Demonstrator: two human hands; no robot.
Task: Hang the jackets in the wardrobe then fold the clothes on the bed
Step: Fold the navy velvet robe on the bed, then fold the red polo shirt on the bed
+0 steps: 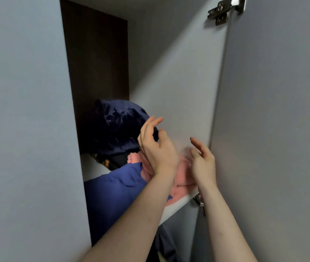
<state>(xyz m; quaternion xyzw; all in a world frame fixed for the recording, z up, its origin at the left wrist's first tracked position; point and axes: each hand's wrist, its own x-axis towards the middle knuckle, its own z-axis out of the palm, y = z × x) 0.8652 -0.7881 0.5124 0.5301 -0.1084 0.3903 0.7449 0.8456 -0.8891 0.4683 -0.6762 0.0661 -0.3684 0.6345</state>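
No readable text, labels, brands or numbers anywhere.

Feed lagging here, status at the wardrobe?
Left hand and right hand open, empty, raised at shelf. Pink, blue, dark navy clothes piled there. No jacket visible.

The white shelf (178,204) inside the wardrobe carries a pile of clothes. A pink garment (184,178) lies directly on it, near its front edge. To the left of the pink garment lies a blue garment (112,191), which hangs over the front edge of the shelf. Behind the pink garment, deeper on the shelf, sits a dark navy velvety bundle (116,125).
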